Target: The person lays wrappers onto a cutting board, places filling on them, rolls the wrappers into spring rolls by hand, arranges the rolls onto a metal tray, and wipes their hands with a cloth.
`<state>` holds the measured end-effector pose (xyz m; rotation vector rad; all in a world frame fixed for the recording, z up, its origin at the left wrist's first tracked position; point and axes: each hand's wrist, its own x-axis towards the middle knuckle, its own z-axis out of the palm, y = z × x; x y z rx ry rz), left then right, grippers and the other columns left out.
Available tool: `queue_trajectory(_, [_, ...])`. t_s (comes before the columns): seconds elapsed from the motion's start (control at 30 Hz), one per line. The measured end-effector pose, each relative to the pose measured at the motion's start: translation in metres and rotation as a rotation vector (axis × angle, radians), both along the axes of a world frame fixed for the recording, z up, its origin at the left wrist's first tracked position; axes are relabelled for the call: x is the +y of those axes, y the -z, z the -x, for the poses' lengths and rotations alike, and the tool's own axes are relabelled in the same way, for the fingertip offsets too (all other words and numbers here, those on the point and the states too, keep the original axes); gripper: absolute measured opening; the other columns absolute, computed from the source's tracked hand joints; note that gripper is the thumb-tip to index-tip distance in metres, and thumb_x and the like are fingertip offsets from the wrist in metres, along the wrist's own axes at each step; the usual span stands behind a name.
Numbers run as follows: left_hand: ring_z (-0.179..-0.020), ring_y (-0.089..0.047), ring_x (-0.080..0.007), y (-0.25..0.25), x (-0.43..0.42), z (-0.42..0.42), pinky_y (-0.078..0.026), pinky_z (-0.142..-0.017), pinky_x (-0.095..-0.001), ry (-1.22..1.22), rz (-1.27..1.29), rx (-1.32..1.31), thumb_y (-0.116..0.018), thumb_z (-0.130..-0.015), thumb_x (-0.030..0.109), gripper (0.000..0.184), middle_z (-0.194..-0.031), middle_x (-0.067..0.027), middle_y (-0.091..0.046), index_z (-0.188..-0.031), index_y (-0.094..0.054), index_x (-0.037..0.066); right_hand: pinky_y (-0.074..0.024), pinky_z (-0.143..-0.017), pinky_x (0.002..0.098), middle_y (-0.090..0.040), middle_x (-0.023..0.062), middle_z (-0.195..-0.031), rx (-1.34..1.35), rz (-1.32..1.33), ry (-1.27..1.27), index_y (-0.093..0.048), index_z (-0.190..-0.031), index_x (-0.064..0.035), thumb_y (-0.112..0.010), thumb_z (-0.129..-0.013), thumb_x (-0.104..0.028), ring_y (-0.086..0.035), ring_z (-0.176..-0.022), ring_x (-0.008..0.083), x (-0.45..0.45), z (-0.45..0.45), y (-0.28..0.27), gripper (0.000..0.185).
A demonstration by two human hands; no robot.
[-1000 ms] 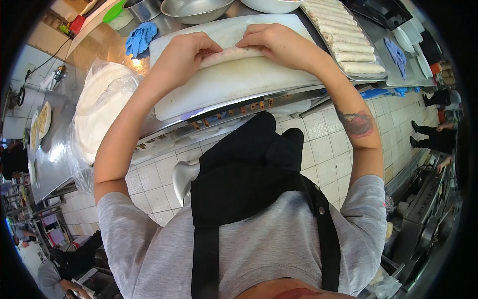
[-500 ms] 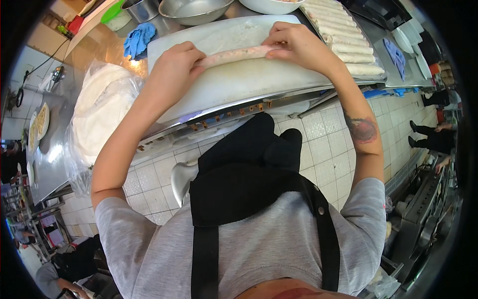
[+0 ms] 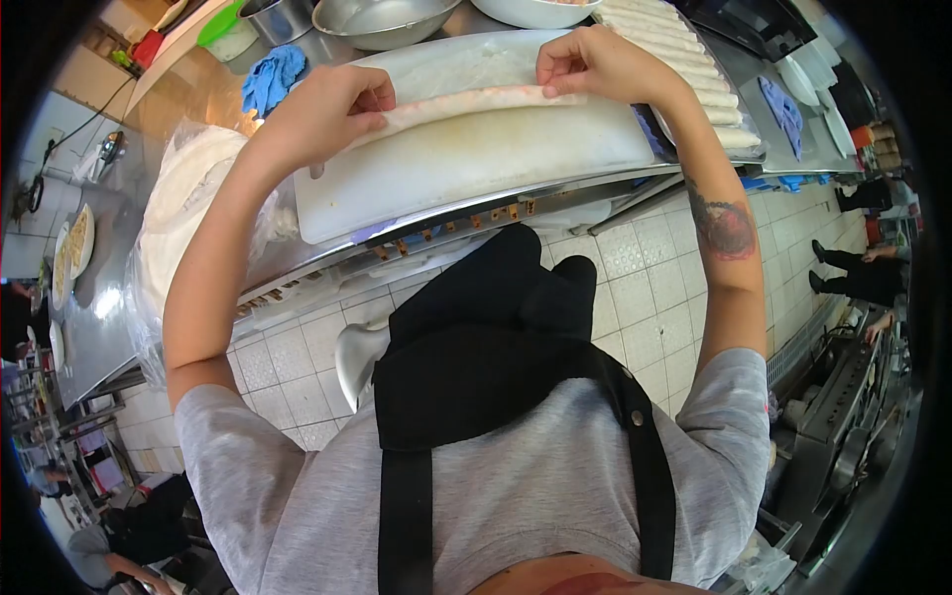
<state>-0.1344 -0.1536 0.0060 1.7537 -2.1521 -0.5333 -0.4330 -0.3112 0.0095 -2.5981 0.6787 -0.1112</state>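
Note:
A long, thin roll of pale dough with a pinkish filling showing through lies across the white cutting board. My left hand pinches the roll's left end between thumb and fingers. At the right end, the thumb and fingertips of my right hand grip the dough. Finished-looking rolls lie side by side in a metal tray at the upper right, partly hidden behind my right forearm. Whitish smears mark the board beyond the roll.
Left of the board is a large mass of dough in clear plastic. A blue cloth, a metal bowl and a white bowl stand along the back. Another person's legs show at the far right.
My hands have moved apart toward the board's sides, and the roll between them looks longer and thinner. My left hand has gone left, my right hand right and slightly back.

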Motion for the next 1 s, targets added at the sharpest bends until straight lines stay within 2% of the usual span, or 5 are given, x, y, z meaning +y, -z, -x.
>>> queue_trajectory(0.13, [-0.074, -0.068, -0.0192, 0.004, -0.012, -0.009, -0.053, -0.072, -0.0301, 0.068, 0.068, -0.114, -0.070, -0.085, 0.004, 0.014, -0.085, -0.0124, -0.071, -0.098, -0.071, -0.002, -0.0500, -0.071, 0.0292, -0.067, 0.0037, -0.074, -0.049, 0.049, -0.071, -0.074, -0.097, -0.0047, -0.075, -0.082, -0.010, -0.062, -0.073, 0.0115, -0.027, -0.003, 0.014, 0.016])
queue_trajectory(0.23, [-0.078, -0.070, -0.0282, 0.009, -0.016, -0.012, -0.055, -0.074, -0.0377, 0.025, 0.075, -0.037, -0.070, -0.082, 0.006, 0.019, -0.086, -0.0156, -0.072, -0.100, -0.074, 0.000, -0.0508, -0.072, 0.0283, -0.070, 0.0050, -0.080, -0.147, 0.175, -0.111, -0.074, -0.099, -0.0044, -0.073, -0.082, -0.008, -0.064, -0.074, 0.0144, -0.026, -0.006, 0.019, 0.017])
queue_trajectory(0.33, [-0.076, -0.066, -0.0222, 0.009, -0.007, -0.001, -0.053, -0.075, -0.0314, -0.047, 0.144, -0.110, -0.070, -0.084, 0.006, 0.021, -0.083, -0.0137, -0.069, -0.104, -0.073, -0.001, -0.0526, -0.075, 0.0282, -0.071, 0.0059, -0.084, -0.075, 0.231, -0.034, -0.073, -0.098, -0.0030, -0.072, -0.083, -0.005, -0.066, -0.077, 0.0173, 0.005, -0.015, 0.002, 0.016])
queue_trajectory(0.43, [-0.078, -0.070, -0.0301, 0.006, 0.006, 0.005, -0.055, -0.075, -0.0379, -0.035, 0.202, -0.102, -0.071, -0.081, 0.008, 0.025, -0.085, -0.0160, -0.070, -0.104, -0.073, -0.002, -0.0539, -0.075, 0.0286, -0.071, 0.0065, -0.085, -0.219, 0.255, -0.057, -0.073, -0.098, -0.0019, -0.071, -0.083, -0.002, -0.068, -0.078, 0.0171, 0.013, -0.012, 0.012, 0.015])
queue_trajectory(1.0, [-0.080, -0.070, -0.0249, -0.002, -0.033, -0.018, -0.053, -0.073, -0.0344, 0.034, 0.066, -0.168, -0.069, -0.083, 0.002, 0.014, -0.084, -0.0153, -0.071, -0.096, -0.070, -0.002, -0.0527, -0.075, 0.0302, -0.072, 0.0073, -0.088, -0.065, 0.204, -0.143, -0.075, -0.096, -0.0031, -0.069, -0.086, -0.008, -0.068, -0.083, 0.0193, -0.033, -0.028, 0.014, 0.012])
